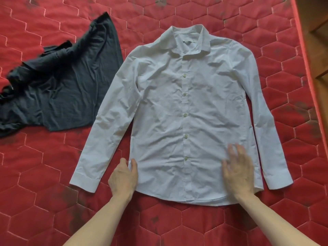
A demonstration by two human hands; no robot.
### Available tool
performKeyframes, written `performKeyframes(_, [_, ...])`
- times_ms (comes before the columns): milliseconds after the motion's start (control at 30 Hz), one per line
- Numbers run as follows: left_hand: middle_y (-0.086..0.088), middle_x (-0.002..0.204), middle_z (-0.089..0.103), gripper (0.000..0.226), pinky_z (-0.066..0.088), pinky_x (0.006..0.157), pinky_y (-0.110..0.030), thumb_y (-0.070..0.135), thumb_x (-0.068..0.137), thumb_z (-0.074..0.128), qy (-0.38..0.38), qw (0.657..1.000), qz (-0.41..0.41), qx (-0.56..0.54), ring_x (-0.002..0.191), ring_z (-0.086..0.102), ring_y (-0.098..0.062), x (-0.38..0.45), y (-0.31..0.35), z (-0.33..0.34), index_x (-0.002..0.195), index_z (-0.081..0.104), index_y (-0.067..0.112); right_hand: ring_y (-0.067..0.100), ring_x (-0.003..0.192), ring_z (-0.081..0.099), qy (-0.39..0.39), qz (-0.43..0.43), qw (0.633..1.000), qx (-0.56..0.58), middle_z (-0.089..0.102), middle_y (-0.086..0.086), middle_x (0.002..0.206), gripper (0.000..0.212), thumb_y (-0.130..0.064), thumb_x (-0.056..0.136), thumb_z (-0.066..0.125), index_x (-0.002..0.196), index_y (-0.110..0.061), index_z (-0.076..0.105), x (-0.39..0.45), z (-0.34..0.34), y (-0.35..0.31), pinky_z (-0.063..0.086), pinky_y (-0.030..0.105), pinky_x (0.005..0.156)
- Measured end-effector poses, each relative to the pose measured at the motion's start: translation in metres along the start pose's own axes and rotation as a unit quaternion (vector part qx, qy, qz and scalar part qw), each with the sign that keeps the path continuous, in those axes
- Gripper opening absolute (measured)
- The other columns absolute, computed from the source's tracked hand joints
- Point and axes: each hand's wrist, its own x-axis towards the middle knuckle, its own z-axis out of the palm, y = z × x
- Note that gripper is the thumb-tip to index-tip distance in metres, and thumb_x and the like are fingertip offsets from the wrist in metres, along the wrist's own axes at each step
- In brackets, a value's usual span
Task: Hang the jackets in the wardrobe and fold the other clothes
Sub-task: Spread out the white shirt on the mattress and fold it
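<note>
A white long-sleeved button shirt (184, 107) lies flat and face up on the red quilted mattress (53, 174), collar at the far end, both sleeves spread down its sides. My left hand (123, 176) pinches the shirt's lower left side edge between thumb and fingers. My right hand (237, 167) rests on the lower right front of the shirt with fingers spread and slightly blurred, holding nothing. A dark crumpled garment (58, 82) lies to the left of the shirt, touching its left sleeve.
The mattress's right edge (308, 55) runs down the right side, with wooden flooring or furniture (319, 23) beyond it. Red mattress surface shows in front of the shirt's hem and at the far end.
</note>
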Motion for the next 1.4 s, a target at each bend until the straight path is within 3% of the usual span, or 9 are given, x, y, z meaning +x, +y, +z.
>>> performKeyframes(200, [-0.004,0.091,0.059,0.014,0.048,0.076,-0.047,0.028,0.101,0.056,0.126,0.99,0.059,-0.017,0.088,0.056,-0.029,0.012,-0.017,-0.021,0.098,0.054,0.015,0.033,0.151,0.04,-0.106,-0.172,0.979,-0.003,0.038,0.01,0.165,0.063,-0.043,0.102,0.033,0.157,-0.015,0.045,0.021,0.012,-0.066,0.041,0.055,0.116])
performKeyframes(433, [-0.019,0.148,0.041,0.064,0.034,0.109,-0.06,0.031,0.095,0.064,0.139,0.99,-0.015,-0.01,0.137,0.039,-0.042,0.094,-0.043,-0.055,0.149,0.039,0.007,0.034,0.144,0.05,-0.078,-0.172,0.982,0.029,0.052,0.013,0.156,0.057,-0.036,0.102,0.034,0.148,-0.011,0.058,0.083,0.009,-0.178,0.047,0.053,0.111])
performKeyframes(533, [-0.018,0.137,0.049,0.07,0.04,0.103,-0.056,0.036,0.091,0.071,0.055,0.997,-0.058,-0.023,0.123,0.05,-0.041,0.13,-0.059,-0.07,0.147,0.039,0.008,0.03,0.15,0.041,-0.091,-0.149,0.983,0.063,0.047,0.009,0.16,0.054,-0.038,0.109,0.036,0.155,-0.013,0.048,0.108,0.011,-0.232,0.04,0.048,0.118])
performKeyframes(633, [-0.001,0.09,0.069,0.024,0.047,0.091,-0.046,0.033,0.095,0.065,-0.052,0.997,-0.022,-0.061,0.089,0.066,-0.025,0.155,-0.08,-0.087,0.111,0.055,0.018,0.023,0.152,0.031,-0.114,-0.071,0.982,0.131,0.032,0.004,0.167,0.057,-0.039,0.111,0.04,0.164,-0.019,0.03,0.129,0.014,-0.283,0.033,0.042,0.122])
performKeyframes(767, [0.007,0.067,0.05,0.029,0.037,0.062,-0.038,0.022,0.097,0.057,-0.132,0.982,0.074,-0.11,0.063,0.046,-0.013,0.177,-0.093,-0.114,0.071,0.045,0.018,0.027,0.153,0.026,-0.076,-0.065,0.987,0.125,0.022,0.005,0.171,0.057,-0.028,0.109,0.041,0.164,-0.023,0.027,0.155,0.012,-0.335,0.032,0.047,0.118])
performKeyframes(933, [0.002,0.062,0.043,0.035,0.041,0.063,-0.047,0.018,0.103,0.055,0.013,0.97,0.103,-0.221,0.062,0.042,-0.022,0.226,-0.108,-0.19,0.074,0.036,0.02,0.027,0.158,0.021,-0.07,-0.077,0.992,0.072,0.023,0.005,0.172,0.057,-0.022,0.108,0.042,0.164,-0.023,0.03,0.179,0.011,-0.361,0.027,0.046,0.123])
performKeyframes(1100, [-0.003,0.066,0.062,0.025,0.049,0.065,-0.048,0.04,0.103,0.06,0.098,0.976,0.151,-0.123,0.069,0.062,-0.036,0.291,-0.137,-0.269,0.088,0.048,0.026,0.029,0.16,0.017,-0.051,-0.084,0.995,0.03,0.019,0.009,0.173,0.059,-0.031,0.11,0.039,0.166,-0.019,0.023,0.205,0.01,-0.368,0.022,0.047,0.127])
performKeyframes(1300, [0.008,0.062,0.062,0.032,0.044,0.065,-0.037,0.063,0.091,0.063,-0.002,0.98,0.19,0.065,0.064,0.063,-0.012,0.343,-0.164,-0.288,0.084,0.057,0.033,0.021,0.162,-0.005,-0.175,-0.095,0.98,-0.028,-0.005,-0.002,0.176,0.069,-0.054,0.109,0.026,0.168,-0.027,0.001,0.242,0.03,-0.37,0.008,0.052,0.128])
performKeyframes(1400, [0.01,0.077,0.061,0.036,0.048,0.074,-0.039,0.069,0.094,0.054,-0.084,0.951,0.228,0.194,0.083,0.067,-0.021,0.349,-0.174,-0.274,0.093,0.057,0.032,0.017,0.158,-0.023,-0.235,-0.088,0.967,-0.042,-0.027,-0.007,0.171,0.085,-0.07,0.102,0.026,0.165,-0.031,-0.017,0.242,0.045,-0.366,-0.003,0.052,0.127])
